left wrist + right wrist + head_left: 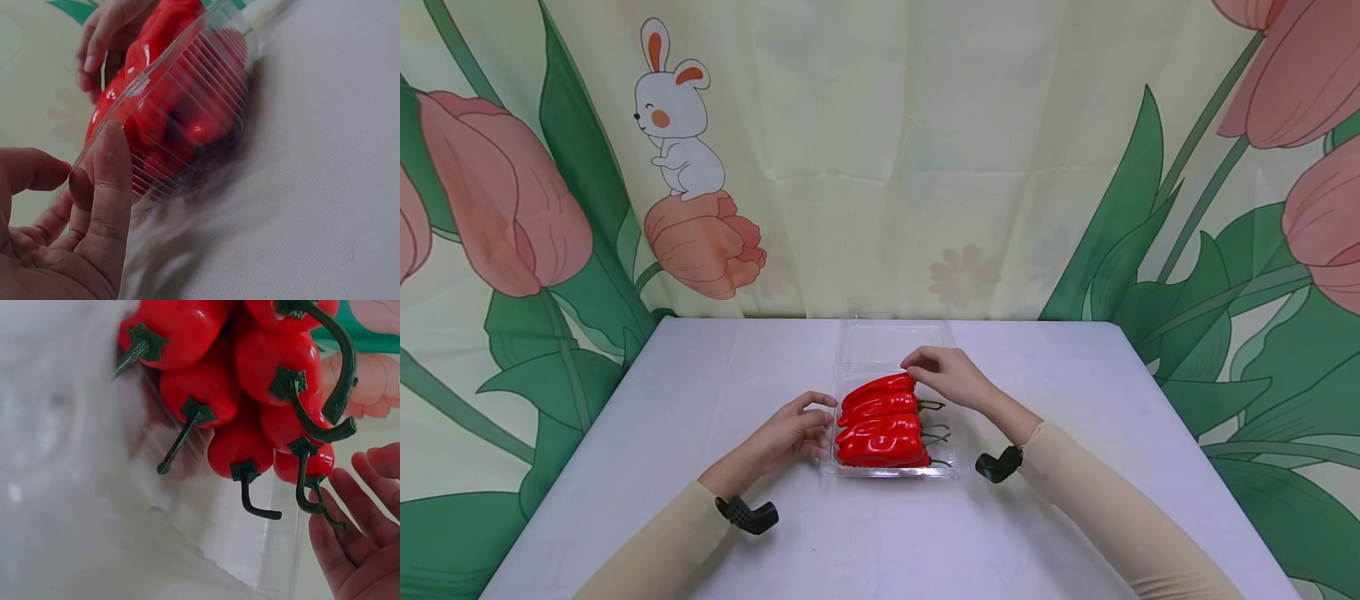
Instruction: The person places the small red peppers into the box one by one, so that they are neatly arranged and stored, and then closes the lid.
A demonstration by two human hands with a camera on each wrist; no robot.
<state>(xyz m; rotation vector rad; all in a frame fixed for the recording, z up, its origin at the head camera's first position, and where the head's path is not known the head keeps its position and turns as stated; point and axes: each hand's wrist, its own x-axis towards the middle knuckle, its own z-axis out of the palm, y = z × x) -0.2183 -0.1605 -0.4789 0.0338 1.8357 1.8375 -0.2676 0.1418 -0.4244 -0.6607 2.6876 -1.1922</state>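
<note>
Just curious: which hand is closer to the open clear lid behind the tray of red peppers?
Right. The right hand rests on the farthest glossy red pepper, beside the clear plastic lid; the left hand touches the tray's near-left edge.

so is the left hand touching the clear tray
Touching: in the left wrist view the left hand has its thumb pressed against the rim of the clear tray.

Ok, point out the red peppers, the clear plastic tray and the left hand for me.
red peppers (880, 427), head view, middle of the pile.
clear plastic tray (891, 342), head view, its open lid lying flat behind.
left hand (790, 433), head view, back of the hand.
</note>
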